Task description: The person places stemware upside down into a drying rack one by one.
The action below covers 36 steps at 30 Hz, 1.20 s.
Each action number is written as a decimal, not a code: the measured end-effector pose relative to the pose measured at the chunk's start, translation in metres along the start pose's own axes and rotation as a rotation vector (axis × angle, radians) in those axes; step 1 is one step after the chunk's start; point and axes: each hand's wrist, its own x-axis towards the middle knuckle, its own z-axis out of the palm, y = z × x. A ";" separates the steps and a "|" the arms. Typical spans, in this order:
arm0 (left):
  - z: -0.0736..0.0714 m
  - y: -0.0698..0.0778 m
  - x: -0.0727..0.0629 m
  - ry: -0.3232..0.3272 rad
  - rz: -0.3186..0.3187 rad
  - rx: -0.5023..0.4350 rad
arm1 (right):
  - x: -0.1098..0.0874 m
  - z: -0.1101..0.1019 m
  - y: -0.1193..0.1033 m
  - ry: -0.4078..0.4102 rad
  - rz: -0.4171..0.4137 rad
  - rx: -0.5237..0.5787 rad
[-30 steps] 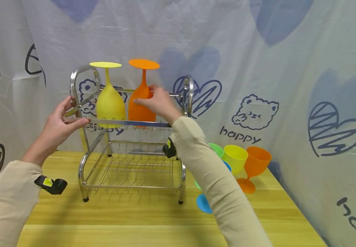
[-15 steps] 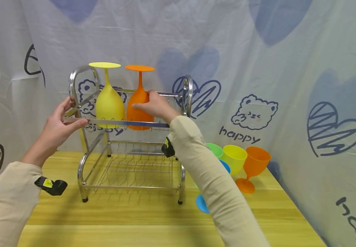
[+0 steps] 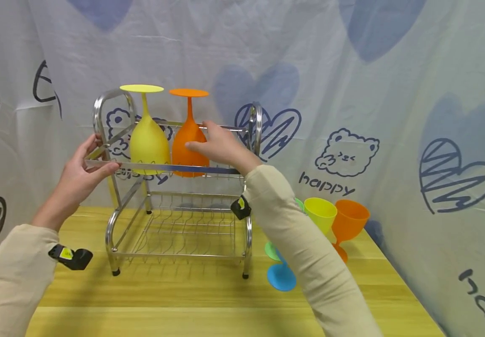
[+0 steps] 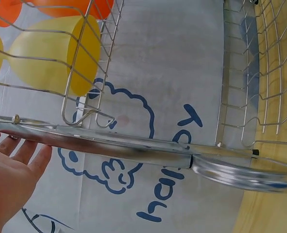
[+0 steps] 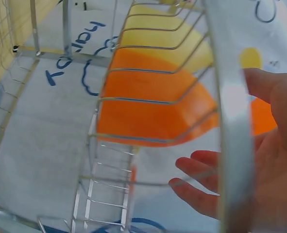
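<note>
A two-tier metal dish rack [image 3: 179,255] stands on the table. On its top tier a yellow plastic goblet [image 3: 149,140] stands upside down, its foot up. Right of it is an orange goblet [image 3: 183,150], inverted the same way. My left hand [image 3: 78,171] holds the rack's upper left corner, thumb along the front rail and fingers at the side bar [image 4: 109,148]. Beside the orange goblet my right hand [image 3: 225,145] is spread, its thumb overlapping the bowl in the head view. In the right wrist view its fingers [image 5: 196,194] are apart from the bowl.
Right of the rack stand more goblets, upright: yellow [image 3: 321,214], orange [image 3: 349,220], blue [image 3: 281,277] and green [image 3: 271,251], the last two partly behind my right sleeve. A printed cloth [image 3: 330,93] hangs close behind the rack. The lower tier [image 3: 187,229] is wire.
The orange goblet has come down and slightly left into the top tier beside the yellow one. My right hand has loosened from it and shifted right. My left hand stays on the rack.
</note>
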 end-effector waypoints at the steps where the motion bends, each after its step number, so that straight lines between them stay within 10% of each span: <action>1: 0.001 -0.001 0.000 0.004 0.004 -0.002 | -0.004 -0.003 0.000 0.008 -0.008 -0.015; 15: 0.008 -0.007 -0.016 0.077 -0.019 0.013 | -0.078 -0.036 0.036 0.167 -0.131 0.018; 36: 0.052 -0.015 -0.056 0.050 0.127 0.099 | -0.155 -0.025 0.164 0.172 0.028 0.041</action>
